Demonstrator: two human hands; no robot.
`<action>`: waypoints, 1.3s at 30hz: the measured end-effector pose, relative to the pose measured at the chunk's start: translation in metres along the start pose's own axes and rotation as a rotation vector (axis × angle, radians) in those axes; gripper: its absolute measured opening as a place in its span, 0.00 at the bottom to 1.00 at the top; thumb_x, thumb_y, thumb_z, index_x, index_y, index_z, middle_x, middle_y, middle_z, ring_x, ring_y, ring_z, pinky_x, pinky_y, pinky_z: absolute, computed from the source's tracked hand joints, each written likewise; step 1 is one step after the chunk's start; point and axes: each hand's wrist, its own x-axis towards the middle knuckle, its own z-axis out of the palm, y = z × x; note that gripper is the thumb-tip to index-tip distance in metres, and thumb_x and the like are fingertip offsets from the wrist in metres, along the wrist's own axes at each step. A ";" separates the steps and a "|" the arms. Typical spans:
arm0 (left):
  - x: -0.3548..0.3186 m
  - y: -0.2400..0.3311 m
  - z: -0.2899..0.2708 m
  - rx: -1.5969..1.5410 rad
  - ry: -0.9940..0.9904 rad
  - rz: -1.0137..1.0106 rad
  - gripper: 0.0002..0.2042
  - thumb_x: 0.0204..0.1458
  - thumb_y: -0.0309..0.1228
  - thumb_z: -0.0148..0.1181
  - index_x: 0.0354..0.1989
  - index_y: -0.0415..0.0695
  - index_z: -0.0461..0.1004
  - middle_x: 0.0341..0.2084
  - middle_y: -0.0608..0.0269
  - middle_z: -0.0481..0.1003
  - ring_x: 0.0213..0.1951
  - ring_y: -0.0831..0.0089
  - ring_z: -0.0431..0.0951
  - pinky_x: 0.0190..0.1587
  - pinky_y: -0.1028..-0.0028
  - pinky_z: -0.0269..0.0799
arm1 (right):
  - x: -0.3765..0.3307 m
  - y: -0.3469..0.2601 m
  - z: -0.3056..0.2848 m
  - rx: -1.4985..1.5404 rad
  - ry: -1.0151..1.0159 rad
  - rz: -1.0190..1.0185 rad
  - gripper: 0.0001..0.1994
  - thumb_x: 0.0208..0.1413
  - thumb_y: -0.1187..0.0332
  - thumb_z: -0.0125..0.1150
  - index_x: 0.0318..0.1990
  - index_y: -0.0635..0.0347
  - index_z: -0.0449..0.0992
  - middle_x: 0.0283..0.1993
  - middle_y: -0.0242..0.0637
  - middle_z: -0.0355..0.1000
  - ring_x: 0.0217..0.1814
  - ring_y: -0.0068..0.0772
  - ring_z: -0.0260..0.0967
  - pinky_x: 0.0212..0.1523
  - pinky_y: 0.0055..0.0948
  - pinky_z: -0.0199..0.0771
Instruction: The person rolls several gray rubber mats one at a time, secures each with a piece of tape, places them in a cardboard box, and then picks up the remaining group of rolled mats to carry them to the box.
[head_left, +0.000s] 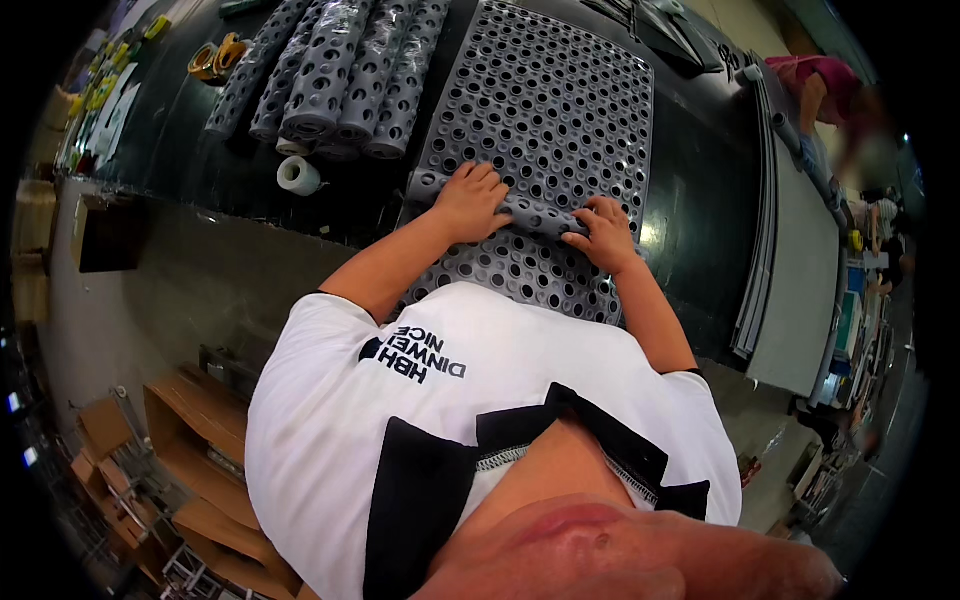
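A grey bath mat [560, 90] with many round holes lies spread on the dark table, its near part curled into a roll [543, 217] across its width. My left hand [466, 206] curves its fingers over the left part of this roll. Toward the roll's right end, my right hand [607, 238] grips it with bent fingers and the thumb on the near side. More of the perforated grey sheet [515, 268] shows between the roll and my shirt. What lies under my palms is hidden.
Several rolled grey mats [330, 80] lie at the left on the table [690, 190], with a white roll [298, 176] near their ends and amber tape rolls [216, 60] beyond. Grey boards [790, 270] stand at the right. Another person [815, 80] is at the far right; cardboard boxes [195, 425] sit lower left.
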 end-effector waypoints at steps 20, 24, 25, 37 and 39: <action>0.119 -0.025 -0.003 0.016 0.135 -0.231 0.38 0.60 0.58 0.45 0.70 0.42 0.55 0.71 0.57 0.53 0.72 0.60 0.48 0.72 0.53 0.36 | 0.100 0.026 0.004 -0.099 0.224 0.103 0.46 0.33 0.51 0.79 0.65 0.44 0.64 0.61 0.36 0.65 0.67 0.43 0.59 0.68 0.44 0.55; 0.216 -0.080 -0.001 -0.066 0.327 -0.374 0.40 0.59 0.60 0.46 0.72 0.42 0.52 0.72 0.57 0.53 0.73 0.58 0.47 0.72 0.53 0.38 | 0.140 0.050 -0.012 -0.102 0.168 -0.008 0.46 0.37 0.61 0.75 0.68 0.43 0.60 0.62 0.37 0.64 0.68 0.44 0.57 0.70 0.44 0.52; 0.224 -0.080 -0.007 -0.096 0.369 -0.391 0.41 0.59 0.60 0.47 0.72 0.43 0.51 0.71 0.57 0.54 0.73 0.58 0.47 0.72 0.53 0.39 | 0.144 0.049 -0.013 -0.091 0.090 0.077 0.44 0.37 0.66 0.72 0.68 0.44 0.61 0.63 0.37 0.64 0.69 0.44 0.58 0.70 0.43 0.54; 0.234 -0.083 -0.124 0.354 0.184 -0.085 0.15 0.53 0.30 0.58 0.50 0.53 0.72 0.48 0.59 0.76 0.51 0.59 0.77 0.52 0.54 0.70 | 0.206 0.079 -0.121 -0.221 0.144 0.198 0.16 0.49 0.71 0.60 0.47 0.47 0.73 0.50 0.38 0.74 0.55 0.47 0.71 0.52 0.44 0.74; 0.235 -0.072 -0.171 0.500 0.715 0.010 0.12 0.51 0.27 0.55 0.44 0.52 0.71 0.38 0.63 0.76 0.45 0.59 0.78 0.46 0.56 0.68 | 0.210 0.092 -0.165 -0.466 0.631 -0.021 0.17 0.53 0.72 0.54 0.50 0.43 0.71 0.45 0.35 0.73 0.48 0.44 0.71 0.47 0.42 0.72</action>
